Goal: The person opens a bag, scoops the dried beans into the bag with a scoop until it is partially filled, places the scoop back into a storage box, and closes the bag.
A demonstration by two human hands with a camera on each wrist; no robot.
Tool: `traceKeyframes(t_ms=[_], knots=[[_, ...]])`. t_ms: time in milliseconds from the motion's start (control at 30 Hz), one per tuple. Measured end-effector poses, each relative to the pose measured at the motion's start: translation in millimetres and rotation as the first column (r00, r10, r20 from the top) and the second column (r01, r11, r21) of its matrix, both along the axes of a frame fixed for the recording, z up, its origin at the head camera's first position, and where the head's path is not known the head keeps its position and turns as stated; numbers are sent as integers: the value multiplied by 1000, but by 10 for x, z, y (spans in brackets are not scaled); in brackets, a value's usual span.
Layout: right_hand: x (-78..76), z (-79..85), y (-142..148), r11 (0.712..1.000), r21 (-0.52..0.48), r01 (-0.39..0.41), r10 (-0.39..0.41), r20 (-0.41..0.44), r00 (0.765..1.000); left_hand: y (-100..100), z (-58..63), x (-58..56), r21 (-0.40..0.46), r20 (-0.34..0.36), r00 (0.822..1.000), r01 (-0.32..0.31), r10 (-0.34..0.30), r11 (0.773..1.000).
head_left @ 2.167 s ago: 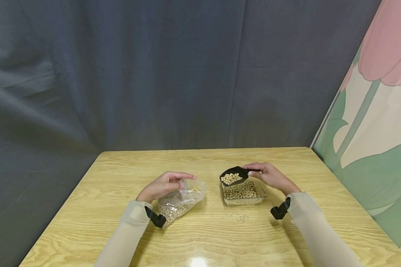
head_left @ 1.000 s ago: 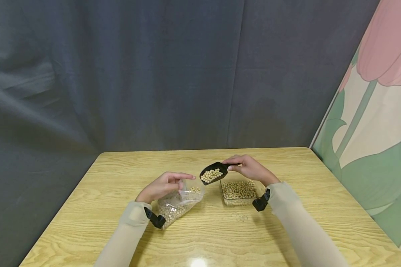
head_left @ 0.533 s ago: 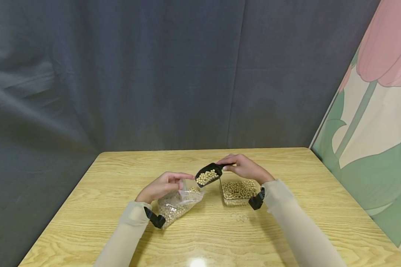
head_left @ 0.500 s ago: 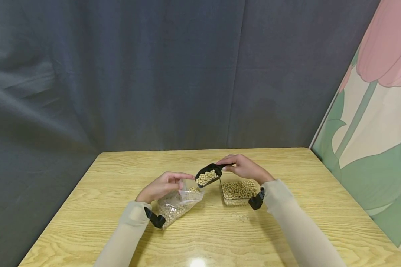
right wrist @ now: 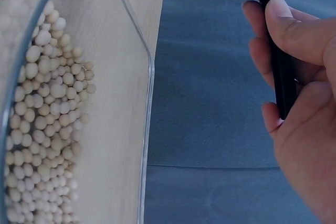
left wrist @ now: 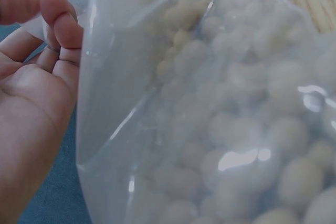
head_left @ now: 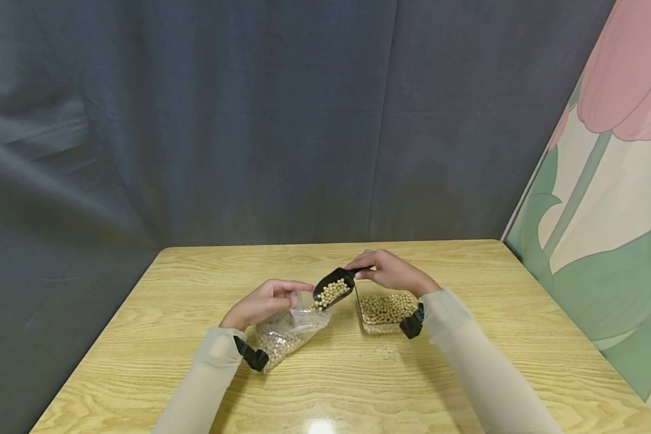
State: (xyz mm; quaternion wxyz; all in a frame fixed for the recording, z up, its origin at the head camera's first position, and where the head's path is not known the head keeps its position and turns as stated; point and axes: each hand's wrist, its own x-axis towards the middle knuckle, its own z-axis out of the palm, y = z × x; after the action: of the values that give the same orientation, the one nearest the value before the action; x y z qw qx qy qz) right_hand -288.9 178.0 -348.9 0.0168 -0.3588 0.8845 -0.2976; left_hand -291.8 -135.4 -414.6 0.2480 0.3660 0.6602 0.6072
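A clear plastic bag [head_left: 290,339] of pale round beans, probably soybeans, lies slumped on the table, its mouth towards the right. My left hand [head_left: 261,305] pinches the bag's rim between thumb and fingers, holding the mouth up. In my right hand [head_left: 393,271] is a black scoop [head_left: 334,274], gripped by its handle. The scoop is tilted down to the left over the bag's mouth, and beans slide off its tip into the bag. In the right wrist view the handle [right wrist: 282,77] lies between thumb and curled fingers; most of the bowl is cut off there.
Right of the bag stands a clear rectangular container [head_left: 381,325] with beans inside, below my right forearm. Faint light marks [head_left: 389,352] show on the wooden table [head_left: 195,386] before it. A dark curtain [head_left: 282,120] hangs behind the table.
My right hand has carried the loaded scoop left from above the container to the bag's mouth and tipped it. Some beans have left the scoop. My left hand and the bag have barely moved.
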Motion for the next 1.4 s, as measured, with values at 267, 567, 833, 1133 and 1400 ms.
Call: traceKeyframes(t_ms=[267,567,833,1133,1400], knots=[[-5,49,-57,999,22,-44,45,-45,998,-1,18,8,-12,14,1000,-11,11,1000],[-11,91,-111,996,45,-77,80,-75,994,-3,14,0,-26,-4,1000,-16,16,1000],[8,146,-132,994,70,-89,96,-96,991,-9,13,-8,-19,12,1000,-6,6,1000],[10,146,-51,995,78,-57,64,-92,994,-4,15,4,14,11,1000,10,-11,1000],[8,131,67,997,71,0,6,-85,996,7,-6,-13,44,-5,1000,25,-24,999]])
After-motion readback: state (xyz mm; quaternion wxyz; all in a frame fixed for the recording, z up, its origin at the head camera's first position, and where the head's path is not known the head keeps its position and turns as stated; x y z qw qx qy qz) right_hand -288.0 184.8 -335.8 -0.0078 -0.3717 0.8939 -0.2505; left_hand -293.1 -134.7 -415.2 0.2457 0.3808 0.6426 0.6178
